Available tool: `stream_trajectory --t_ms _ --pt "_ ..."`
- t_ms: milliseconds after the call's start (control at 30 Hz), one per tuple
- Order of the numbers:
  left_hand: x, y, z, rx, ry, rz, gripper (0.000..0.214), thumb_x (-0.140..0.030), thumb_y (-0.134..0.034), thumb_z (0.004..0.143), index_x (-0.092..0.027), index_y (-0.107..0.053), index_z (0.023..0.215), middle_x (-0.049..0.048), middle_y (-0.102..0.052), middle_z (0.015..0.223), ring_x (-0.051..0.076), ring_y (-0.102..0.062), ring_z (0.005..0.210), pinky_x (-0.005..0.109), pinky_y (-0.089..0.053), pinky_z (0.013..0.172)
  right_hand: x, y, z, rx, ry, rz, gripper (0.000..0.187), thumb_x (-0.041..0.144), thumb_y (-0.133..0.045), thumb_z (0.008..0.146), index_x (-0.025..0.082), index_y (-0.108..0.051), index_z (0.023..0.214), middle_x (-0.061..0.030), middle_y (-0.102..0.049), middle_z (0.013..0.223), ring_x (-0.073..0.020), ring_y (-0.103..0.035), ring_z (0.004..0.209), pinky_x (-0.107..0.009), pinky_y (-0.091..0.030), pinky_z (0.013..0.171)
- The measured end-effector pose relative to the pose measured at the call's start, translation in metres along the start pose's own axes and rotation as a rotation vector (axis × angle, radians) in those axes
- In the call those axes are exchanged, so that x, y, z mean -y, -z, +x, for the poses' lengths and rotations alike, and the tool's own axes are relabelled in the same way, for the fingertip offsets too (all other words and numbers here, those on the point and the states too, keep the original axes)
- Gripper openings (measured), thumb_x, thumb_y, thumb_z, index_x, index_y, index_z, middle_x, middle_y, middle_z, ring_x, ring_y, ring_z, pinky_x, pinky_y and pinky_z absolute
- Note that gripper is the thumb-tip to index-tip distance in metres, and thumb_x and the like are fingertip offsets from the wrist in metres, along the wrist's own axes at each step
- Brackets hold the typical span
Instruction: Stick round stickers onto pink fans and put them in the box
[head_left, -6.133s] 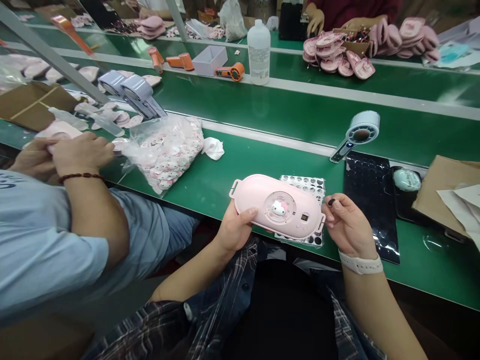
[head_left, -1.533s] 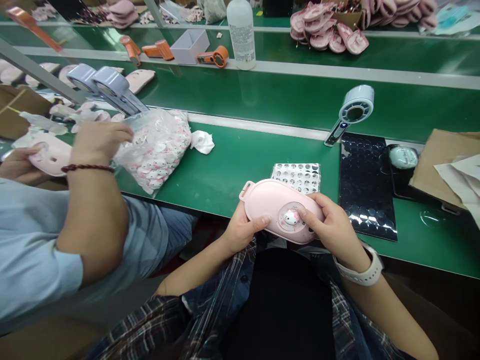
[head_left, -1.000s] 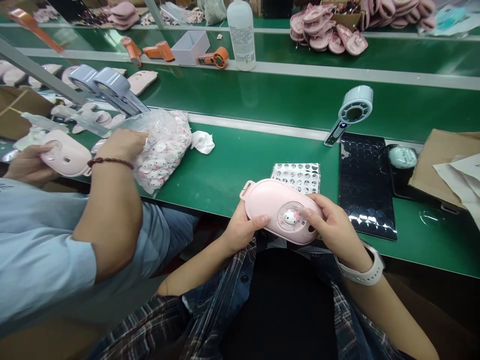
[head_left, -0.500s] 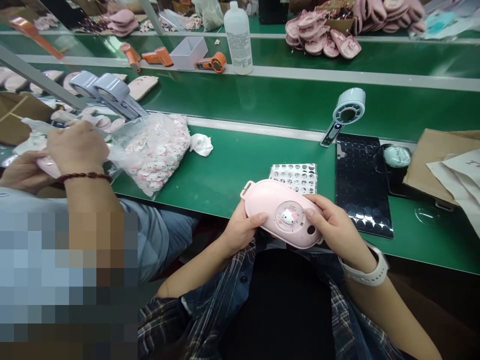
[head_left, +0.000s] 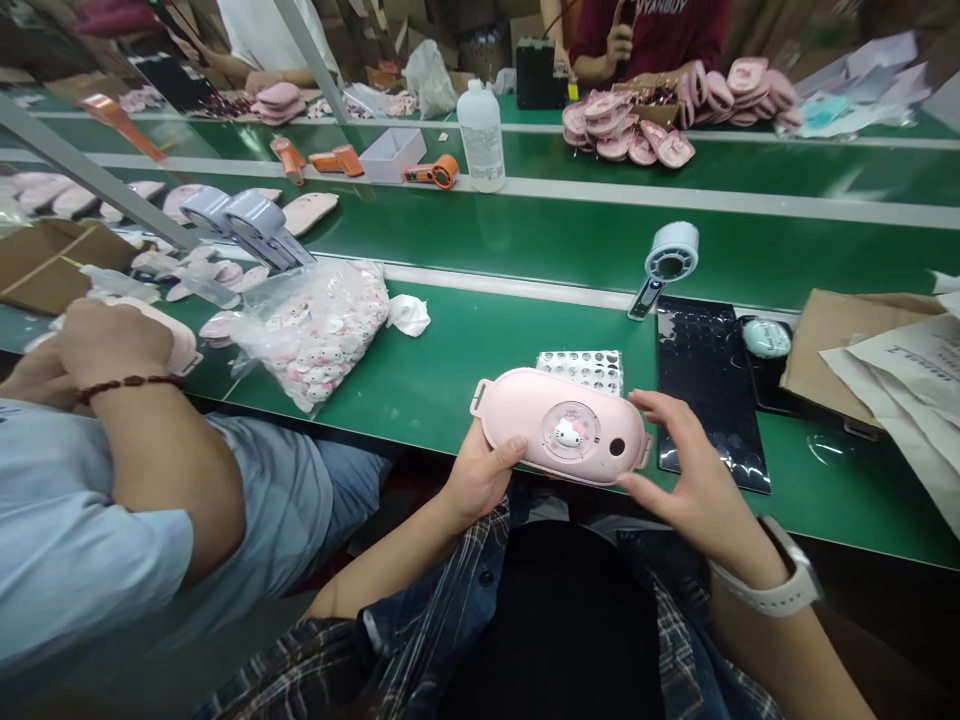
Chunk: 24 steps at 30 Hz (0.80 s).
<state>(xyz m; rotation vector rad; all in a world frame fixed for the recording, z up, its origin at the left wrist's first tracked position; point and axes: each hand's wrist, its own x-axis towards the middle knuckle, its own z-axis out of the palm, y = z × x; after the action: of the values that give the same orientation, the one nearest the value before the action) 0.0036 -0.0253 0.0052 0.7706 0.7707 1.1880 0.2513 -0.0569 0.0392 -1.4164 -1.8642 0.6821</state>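
left hand (head_left: 478, 475) grips the case (head_left: 566, 428) at left, likely to show its face. right hand (head_left: 701, 485), loosely spread, brackets the right end, touch unclear.

Across the line I can read "YANBUY" on a maroon top (head_left: 679, 40), its start unclear; print on the bottle (head_left: 481, 140), pink case (head_left: 521, 412) and right-hand paper (head_left: 892, 370) is too small or blurred.

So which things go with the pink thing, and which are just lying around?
Job, probably:
pink case in the left hand
black dot on it
dotted sheet behind it
maybe the black sheet

Probably just there:
white bottle
crumpled white scrap
pale blue fan
cardboard
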Motion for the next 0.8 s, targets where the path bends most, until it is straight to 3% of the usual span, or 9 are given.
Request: stream_trajectory --t_ms 133,300,433,567,633,700,767,800 --pt "0.011 0.002 -0.003 0.034 -0.006 0.069 0.078 -0.042 -0.089 0.072 -0.019 -0.052 0.137 0.0161 -0.062 0.138 0.034 -0.058 0.13 0.05 -0.044 0.115 0.012 -0.005 -0.003 -0.001 0.164 -0.196 0.091 0.045 -0.079 0.084 0.029 -0.027 0.157 -0.0147 -0.042 0.15 -0.0342 -0.041 0.14 -0.056 -0.041 0.117" --pt "0.02 0.007 -0.006 0.098 0.016 0.158 0.08 -0.043 -0.088 0.074 -0.021 -0.05 0.142 0.015 -0.06 0.142 0.035 -0.055 0.133 0.049 -0.041 0.117 0.018 -0.011 -0.009 -0.003 0.207 -0.298 0.113 0.025 -0.089 0.069 0.03 -0.018 0.158 -0.016 -0.041 0.15 -0.0386 -0.042 0.138 -0.06 -0.042 0.115" --pt "0.021 0.005 -0.006 0.084 0.025 0.173 0.093 -0.045 -0.088 0.073 -0.021 -0.041 0.15 0.017 -0.054 0.149 0.037 -0.05 0.139 0.05 -0.039 0.12 0.02 -0.018 -0.014 -0.017 0.209 -0.34 0.116 0.018 -0.086 0.067 0.03 -0.015 0.157 -0.016 -0.046 0.147 -0.0396 -0.046 0.135 -0.064 -0.04 0.115" --pt "0.024 -0.001 -0.009 0.085 0.018 0.184 0.108 -0.05 -0.091 0.066 -0.016 -0.036 0.154 0.0215 -0.052 0.149 0.04 -0.049 0.139 0.052 -0.037 0.121 0.01 -0.012 -0.026 -0.086 0.2 -0.327 0.106 0.021 -0.081 0.073 0.032 -0.019 0.158 -0.0134 -0.048 0.147 -0.0368 -0.049 0.135 -0.059 -0.043 0.113" --pt "0.026 -0.007 -0.009 0.056 -0.005 0.165 0.114 -0.053 -0.091 0.063 -0.016 -0.036 0.155 0.0223 -0.054 0.147 0.04 -0.05 0.139 0.053 -0.037 0.121 -0.002 0.001 -0.037 -0.2 0.101 -0.269 0.091 0.032 -0.075 0.081 0.032 -0.025 0.157 -0.012 -0.048 0.15 -0.0352 -0.049 0.136 -0.057 -0.045 0.112" --pt "0.028 -0.018 -0.009 0.035 -0.042 0.139 0.115 -0.055 -0.091 0.061 -0.017 -0.037 0.155 0.0219 -0.057 0.143 0.04 -0.052 0.136 0.053 -0.038 0.12 -0.016 0.017 -0.051 -0.401 -0.098 -0.168 0.071 0.049 -0.067 0.088 0.028 -0.039 0.151 -0.0124 -0.054 0.145 -0.0347 -0.055 0.129 -0.057 -0.048 0.107" --pt "0.032 -0.033 -0.009 0.068 -0.087 0.119 0.111 -0.056 -0.091 0.061 -0.017 -0.042 0.153 0.0207 -0.061 0.137 0.039 -0.056 0.132 0.053 -0.04 0.119 -0.029 0.028 -0.069 -0.55 -0.312 -0.003 0.063 0.064 -0.063 0.087 0.023 -0.057 0.134 -0.0133 -0.064 0.13 -0.034 -0.062 0.115 -0.054 -0.051 0.1" --pt "0.035 -0.042 -0.009 0.102 -0.105 0.109 0.108 -0.057 -0.09 0.063 -0.018 -0.044 0.152 0.0198 -0.063 0.135 0.038 -0.057 0.13 0.052 -0.04 0.119 -0.034 0.029 -0.078 -0.559 -0.388 0.112 0.062 0.069 -0.064 0.084 0.022 -0.064 0.124 -0.0136 -0.068 0.122 -0.0333 -0.064 0.108 -0.052 -0.052 0.097"
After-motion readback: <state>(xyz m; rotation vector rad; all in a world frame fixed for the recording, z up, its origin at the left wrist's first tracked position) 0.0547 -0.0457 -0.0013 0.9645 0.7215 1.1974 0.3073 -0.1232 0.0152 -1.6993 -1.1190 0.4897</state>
